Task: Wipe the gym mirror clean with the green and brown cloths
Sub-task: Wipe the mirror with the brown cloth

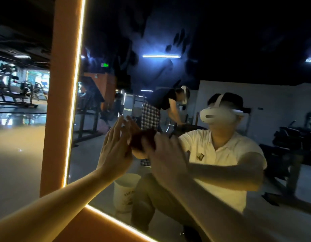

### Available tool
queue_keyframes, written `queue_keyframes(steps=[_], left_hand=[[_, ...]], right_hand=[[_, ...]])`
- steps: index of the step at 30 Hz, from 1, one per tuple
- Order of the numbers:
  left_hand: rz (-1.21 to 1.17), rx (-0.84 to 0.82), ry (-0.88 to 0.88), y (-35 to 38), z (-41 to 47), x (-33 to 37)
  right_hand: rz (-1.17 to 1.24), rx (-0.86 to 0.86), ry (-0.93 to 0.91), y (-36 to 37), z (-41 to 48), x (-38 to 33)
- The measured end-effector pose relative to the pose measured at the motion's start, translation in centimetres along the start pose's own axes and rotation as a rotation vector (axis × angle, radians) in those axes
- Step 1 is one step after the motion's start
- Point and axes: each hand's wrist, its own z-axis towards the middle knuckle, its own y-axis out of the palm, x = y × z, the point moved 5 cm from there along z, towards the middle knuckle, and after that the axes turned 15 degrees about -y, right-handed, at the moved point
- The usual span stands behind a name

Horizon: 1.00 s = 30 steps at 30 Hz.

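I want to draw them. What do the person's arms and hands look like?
Both arms are bare, no gloves, watch or rings visible on the left hand or the blurry right hand. The mirror shows a white short-sleeved collared shirt.

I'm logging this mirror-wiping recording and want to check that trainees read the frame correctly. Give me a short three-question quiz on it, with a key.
1. True or false: the left hand touches the mirror with straight fingers.
2. Which cloth does the right hand press against the glass? A) green cloth B) brown cloth C) no cloth
3. Fill in: low in the reflection, near the mirror's bottom edge, stands a pale ____.
Key: 1 true; 2 B; 3 bucket.
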Motion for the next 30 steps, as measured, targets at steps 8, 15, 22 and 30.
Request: queue_keyframes(steps=[8,15,22,30], left_hand=[[0.004,-0.054,0.1,1.3,0.7,-2.2],[-0.012,-0.078,0.217,0.6,1.2,-3.7],[-0.296,0.029,0.064,-2.0,3.0,-7.6],[-0.233,-0.103,0.13,-1.9,3.7,-9.7]], right_hand=[[-0.044,0.009,-0.096,-1.6,2.6,4.6],[-0.251,0.302,0.551,-7.4,8.0,13.1],[-0.016,-0.053,-0.001,4.8,7.3,-4.9],[-0.05,0.066,0.099,-0.5,8.2,3.0]])
